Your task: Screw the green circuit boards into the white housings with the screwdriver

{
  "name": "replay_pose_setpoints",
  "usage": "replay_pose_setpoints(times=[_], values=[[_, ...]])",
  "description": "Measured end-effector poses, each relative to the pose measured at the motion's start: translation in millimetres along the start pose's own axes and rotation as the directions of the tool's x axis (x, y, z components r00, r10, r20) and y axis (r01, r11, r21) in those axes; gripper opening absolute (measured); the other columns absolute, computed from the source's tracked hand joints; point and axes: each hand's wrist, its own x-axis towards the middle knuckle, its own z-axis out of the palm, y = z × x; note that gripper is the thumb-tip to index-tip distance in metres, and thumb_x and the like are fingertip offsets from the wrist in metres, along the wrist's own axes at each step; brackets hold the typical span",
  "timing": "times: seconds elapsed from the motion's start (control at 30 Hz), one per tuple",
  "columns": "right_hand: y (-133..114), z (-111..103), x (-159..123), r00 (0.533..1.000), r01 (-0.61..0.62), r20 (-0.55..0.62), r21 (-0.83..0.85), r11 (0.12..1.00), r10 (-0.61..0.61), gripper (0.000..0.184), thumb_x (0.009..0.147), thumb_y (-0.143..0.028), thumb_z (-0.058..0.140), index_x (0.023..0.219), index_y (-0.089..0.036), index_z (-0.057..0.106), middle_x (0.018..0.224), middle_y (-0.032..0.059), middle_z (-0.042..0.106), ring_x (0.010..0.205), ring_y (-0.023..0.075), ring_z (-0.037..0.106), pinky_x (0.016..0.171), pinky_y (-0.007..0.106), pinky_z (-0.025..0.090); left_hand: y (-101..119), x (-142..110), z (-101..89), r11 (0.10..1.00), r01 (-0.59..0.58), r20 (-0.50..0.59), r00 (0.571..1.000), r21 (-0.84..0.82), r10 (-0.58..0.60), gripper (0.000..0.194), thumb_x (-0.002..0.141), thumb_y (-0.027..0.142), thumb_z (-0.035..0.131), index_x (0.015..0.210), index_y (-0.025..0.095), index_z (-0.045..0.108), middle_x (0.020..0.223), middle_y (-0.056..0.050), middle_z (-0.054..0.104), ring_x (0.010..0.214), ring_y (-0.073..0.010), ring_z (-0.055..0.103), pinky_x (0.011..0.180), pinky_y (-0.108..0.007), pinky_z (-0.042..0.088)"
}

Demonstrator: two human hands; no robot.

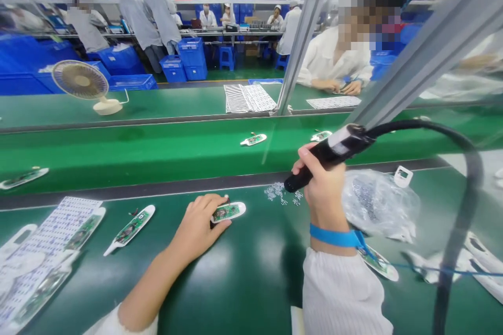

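Observation:
My left hand (202,220) grips a white plastic housing (237,211) with a green circuit board in it, fingers over its far side and thumb along the near side, on the green bench. My right hand (324,188) is wrapped round a black electric screwdriver (324,157) with a thick cable. The screwdriver's tip end points down-left, over a scatter of small screws (276,191). Around my right wrist is a blue strap (334,235). A second housing with a circuit board (131,227) lies left of my left hand.
A clear bag of screws (371,199) lies right of my right hand. Several housings ride the green belt (188,149). At left is a label sheet (66,220) with more housings. A metal post (302,36) rises ahead; a co-worker (338,57) sits across, beyond a fan (80,81).

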Motion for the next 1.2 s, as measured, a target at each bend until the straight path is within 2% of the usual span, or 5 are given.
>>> replay_pose_setpoints(times=[0.37, 0.47, 0.57, 1.0, 1.2], values=[[-25, 36, -20, 0.955, -0.111, 0.29, 0.145, 0.983, 0.065, 0.015, 0.077, -0.031, 0.072, 0.084, -0.024, 0.061, 0.054, -0.0051, 0.054, 0.043, 0.0145, 0.05, 0.047, 0.03, 0.042, 54, 38, 32.9, 0.984, -0.066, -0.178, 0.983, -0.163, 0.036, 0.02, 0.089, 0.025, 0.071, 0.109, 0.023, 0.068, 0.118, -0.007, 0.07, 0.116, -0.0274, 0.057, 0.096, -0.046, 0.045], [-27, 40, -24, 0.946, -0.133, 0.314, 0.15, 0.98, 0.08, 0.013, 0.076, -0.028, 0.071, 0.083, -0.023, 0.062, 0.054, -0.005, 0.053, 0.043, 0.0147, 0.05, 0.047, 0.031, 0.042, 54, 41, 36.1, 0.979, -0.073, -0.192, 0.981, -0.191, 0.035, 0.006, 0.092, 0.021, 0.067, 0.097, 0.023, 0.07, 0.112, -0.004, 0.072, 0.11, -0.0254, 0.06, 0.092, -0.044, 0.045], [-29, 42, -25, 0.942, -0.141, 0.321, 0.125, 0.982, 0.094, 0.013, 0.076, -0.029, 0.07, 0.083, -0.024, 0.061, 0.054, -0.005, 0.053, 0.043, 0.0152, 0.051, 0.047, 0.032, 0.044, 53, 42, 37.6, 0.972, -0.05, -0.205, 0.979, -0.229, 0.002, 0.008, 0.093, 0.021, 0.065, 0.089, 0.024, 0.071, 0.107, -0.003, 0.073, 0.108, -0.0244, 0.061, 0.09, -0.043, 0.045], [-28, 40, -26, 0.937, -0.117, 0.346, 0.176, 0.977, 0.05, 0.009, 0.079, -0.026, 0.07, 0.085, -0.022, 0.064, 0.055, -0.004, 0.055, 0.044, 0.0149, 0.052, 0.047, 0.03, 0.043, 55, 40, 35.6, 0.988, -0.024, -0.204, 0.979, -0.15, -0.007, 0.004, 0.086, 0.02, 0.076, 0.085, 0.023, 0.072, 0.106, -0.001, 0.074, 0.107, -0.0246, 0.06, 0.093, -0.045, 0.041], [-24, 46, -32, 0.914, -0.116, 0.404, 0.174, 0.978, 0.037, 0.008, 0.083, -0.025, 0.072, 0.088, -0.022, 0.066, 0.058, -0.0039, 0.056, 0.046, 0.0155, 0.054, 0.048, 0.03, 0.043, 31, 24, 20.9, 0.997, -0.017, -0.162, 0.987, -0.07, 0.005, 0.034, 0.081, 0.034, 0.083, 0.11, 0.024, 0.069, 0.12, -0.004, 0.07, 0.116, -0.0293, 0.057, 0.097, -0.047, 0.039]])
